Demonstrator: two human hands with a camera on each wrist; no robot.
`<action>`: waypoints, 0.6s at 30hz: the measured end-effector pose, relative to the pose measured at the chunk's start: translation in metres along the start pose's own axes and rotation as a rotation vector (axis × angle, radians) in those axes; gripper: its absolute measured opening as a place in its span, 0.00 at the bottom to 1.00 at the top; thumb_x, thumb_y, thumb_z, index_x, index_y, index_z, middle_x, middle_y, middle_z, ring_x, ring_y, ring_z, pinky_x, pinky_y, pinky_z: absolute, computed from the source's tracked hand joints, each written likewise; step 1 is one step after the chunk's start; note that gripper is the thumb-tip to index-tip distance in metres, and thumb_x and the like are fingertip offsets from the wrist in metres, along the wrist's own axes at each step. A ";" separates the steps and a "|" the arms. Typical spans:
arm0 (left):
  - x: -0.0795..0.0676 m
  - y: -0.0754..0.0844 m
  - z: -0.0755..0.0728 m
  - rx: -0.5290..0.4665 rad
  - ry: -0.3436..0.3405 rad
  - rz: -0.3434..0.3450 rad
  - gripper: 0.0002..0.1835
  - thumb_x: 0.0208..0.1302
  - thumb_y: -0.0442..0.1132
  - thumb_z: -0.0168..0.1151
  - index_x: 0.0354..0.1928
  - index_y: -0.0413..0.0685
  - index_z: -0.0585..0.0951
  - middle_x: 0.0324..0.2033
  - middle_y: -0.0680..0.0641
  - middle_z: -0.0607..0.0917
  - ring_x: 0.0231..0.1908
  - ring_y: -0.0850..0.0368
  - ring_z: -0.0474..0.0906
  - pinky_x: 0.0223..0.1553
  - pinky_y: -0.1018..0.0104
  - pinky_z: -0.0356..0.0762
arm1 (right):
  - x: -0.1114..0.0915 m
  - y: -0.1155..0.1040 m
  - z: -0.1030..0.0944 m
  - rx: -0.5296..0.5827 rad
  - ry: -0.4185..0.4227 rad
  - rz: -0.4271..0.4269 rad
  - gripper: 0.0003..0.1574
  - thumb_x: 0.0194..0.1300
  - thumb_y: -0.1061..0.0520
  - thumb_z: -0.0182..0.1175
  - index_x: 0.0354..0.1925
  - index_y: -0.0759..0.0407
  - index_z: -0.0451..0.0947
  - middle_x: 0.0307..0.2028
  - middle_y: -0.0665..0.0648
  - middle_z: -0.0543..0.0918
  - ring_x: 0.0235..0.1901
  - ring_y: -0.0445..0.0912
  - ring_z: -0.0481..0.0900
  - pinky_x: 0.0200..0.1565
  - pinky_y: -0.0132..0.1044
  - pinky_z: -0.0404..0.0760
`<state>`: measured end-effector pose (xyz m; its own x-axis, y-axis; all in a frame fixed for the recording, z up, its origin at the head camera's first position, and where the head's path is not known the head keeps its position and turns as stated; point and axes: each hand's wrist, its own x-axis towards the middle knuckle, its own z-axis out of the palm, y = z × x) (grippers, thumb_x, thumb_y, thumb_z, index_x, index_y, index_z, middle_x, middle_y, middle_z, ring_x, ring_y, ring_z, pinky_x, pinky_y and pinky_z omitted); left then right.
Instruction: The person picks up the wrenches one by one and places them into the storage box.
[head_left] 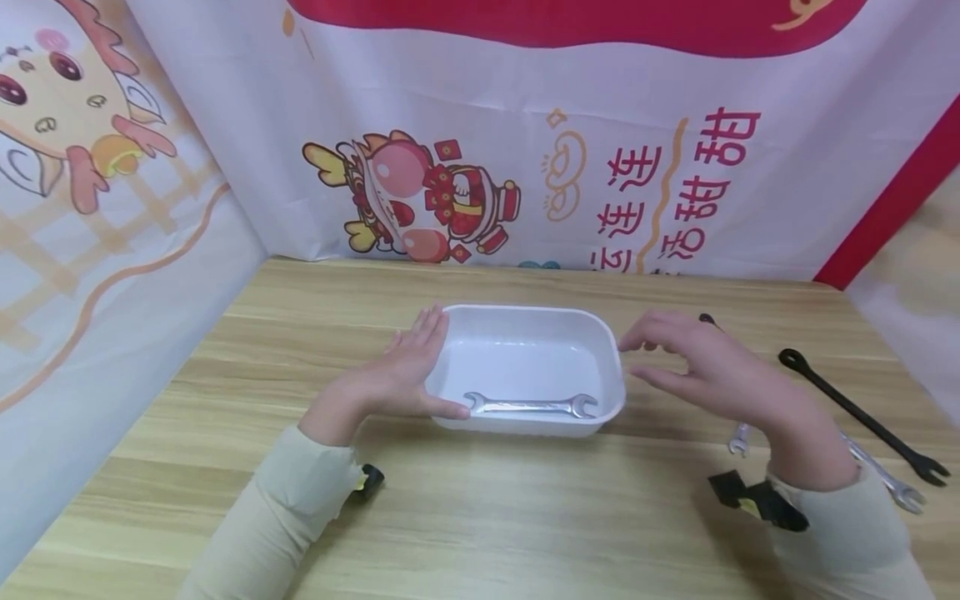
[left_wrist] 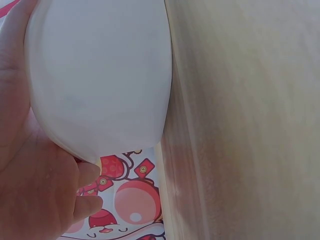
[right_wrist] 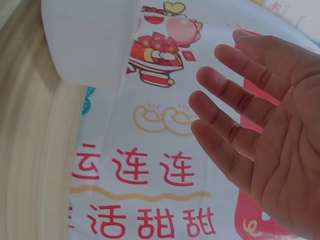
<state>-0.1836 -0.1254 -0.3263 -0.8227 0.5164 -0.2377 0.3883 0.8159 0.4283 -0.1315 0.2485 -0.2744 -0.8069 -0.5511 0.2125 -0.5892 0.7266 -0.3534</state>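
A white plastic box [head_left: 525, 431] stands on the table with a silver double open-ended wrench [head_left: 528, 407] lying inside along its near wall. My left hand [head_left: 401, 375] lies against the box's left end, its fingers extended along the rim and the thumb at the near corner. In the left wrist view, the palm and thumb border the box wall [left_wrist: 100, 80]. Just beyond the box's right end is my right hand [head_left: 697, 358], fingers spread and slightly bent. The right wrist view shows that palm bare, apart from the box [right_wrist: 90, 45].
To the right lie a long black wrench [head_left: 855, 400] and a silver wrench [head_left: 892, 483], partly hidden by the right arm. Another silver wrench end [head_left: 738, 440] and a black tip [head_left: 707, 318] show around the right hand. A printed cloth [head_left: 480, 92] hangs behind the wooden table [head_left: 525, 533].
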 end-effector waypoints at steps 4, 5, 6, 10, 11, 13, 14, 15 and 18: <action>0.000 -0.001 -0.002 0.003 0.003 0.003 0.73 0.48 0.71 0.69 0.79 0.46 0.31 0.78 0.47 0.27 0.78 0.50 0.21 0.76 0.42 0.32 | -0.002 0.002 -0.004 -0.025 0.044 -0.033 0.13 0.65 0.58 0.66 0.49 0.49 0.80 0.45 0.44 0.83 0.46 0.38 0.76 0.46 0.41 0.83; 0.000 -0.001 -0.002 0.004 0.003 0.003 0.73 0.48 0.71 0.69 0.79 0.46 0.31 0.79 0.47 0.27 0.78 0.49 0.22 0.76 0.42 0.32 | -0.003 0.002 -0.005 -0.024 0.047 -0.037 0.13 0.65 0.58 0.66 0.48 0.49 0.80 0.45 0.44 0.83 0.46 0.38 0.76 0.46 0.40 0.83; 0.000 -0.001 -0.002 0.008 0.004 0.002 0.73 0.48 0.71 0.69 0.79 0.46 0.32 0.79 0.47 0.28 0.79 0.49 0.22 0.76 0.42 0.32 | -0.003 0.002 -0.006 -0.024 0.047 -0.037 0.13 0.65 0.58 0.66 0.48 0.49 0.80 0.45 0.44 0.83 0.45 0.38 0.76 0.46 0.40 0.83; 0.001 -0.002 -0.002 0.012 0.006 0.002 0.74 0.47 0.72 0.70 0.79 0.47 0.32 0.79 0.46 0.29 0.79 0.49 0.23 0.76 0.41 0.32 | -0.006 0.003 -0.010 -0.029 0.046 -0.035 0.13 0.66 0.57 0.66 0.49 0.47 0.80 0.45 0.43 0.83 0.45 0.37 0.76 0.46 0.40 0.83; 0.001 -0.002 -0.002 0.012 0.007 0.001 0.74 0.47 0.72 0.70 0.79 0.47 0.32 0.79 0.47 0.29 0.79 0.49 0.23 0.76 0.41 0.32 | -0.007 0.004 -0.011 -0.033 0.050 -0.037 0.13 0.66 0.57 0.66 0.49 0.47 0.80 0.45 0.43 0.83 0.45 0.37 0.76 0.46 0.39 0.83; 0.002 -0.003 -0.002 0.011 0.006 0.000 0.74 0.46 0.73 0.69 0.79 0.47 0.32 0.79 0.47 0.29 0.79 0.50 0.22 0.76 0.41 0.32 | -0.009 0.005 -0.013 -0.035 0.063 -0.049 0.14 0.66 0.58 0.66 0.49 0.48 0.80 0.45 0.44 0.83 0.45 0.37 0.76 0.45 0.38 0.82; 0.002 -0.003 -0.001 0.012 0.005 0.001 0.74 0.46 0.73 0.69 0.79 0.47 0.32 0.79 0.48 0.28 0.79 0.50 0.22 0.76 0.41 0.32 | -0.010 0.006 -0.014 -0.034 0.070 -0.056 0.14 0.66 0.58 0.66 0.49 0.48 0.80 0.45 0.44 0.83 0.45 0.36 0.76 0.45 0.36 0.82; 0.002 -0.003 -0.001 0.014 0.006 0.002 0.74 0.46 0.73 0.69 0.79 0.47 0.32 0.79 0.47 0.28 0.79 0.50 0.22 0.76 0.41 0.32 | -0.011 0.007 -0.015 -0.034 0.079 -0.063 0.14 0.65 0.59 0.66 0.49 0.48 0.80 0.46 0.44 0.83 0.45 0.36 0.76 0.45 0.35 0.82; 0.002 -0.002 -0.001 0.015 0.003 -0.001 0.74 0.46 0.73 0.69 0.79 0.47 0.32 0.79 0.48 0.28 0.79 0.50 0.22 0.76 0.42 0.32 | -0.013 0.012 -0.017 -0.030 0.101 -0.080 0.16 0.64 0.61 0.67 0.49 0.50 0.80 0.46 0.44 0.83 0.44 0.35 0.76 0.46 0.30 0.80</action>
<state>-0.1864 -0.1266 -0.3273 -0.8245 0.5145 -0.2357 0.3934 0.8205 0.4147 -0.1283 0.2710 -0.2662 -0.7563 -0.5645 0.3305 -0.6517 0.6946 -0.3048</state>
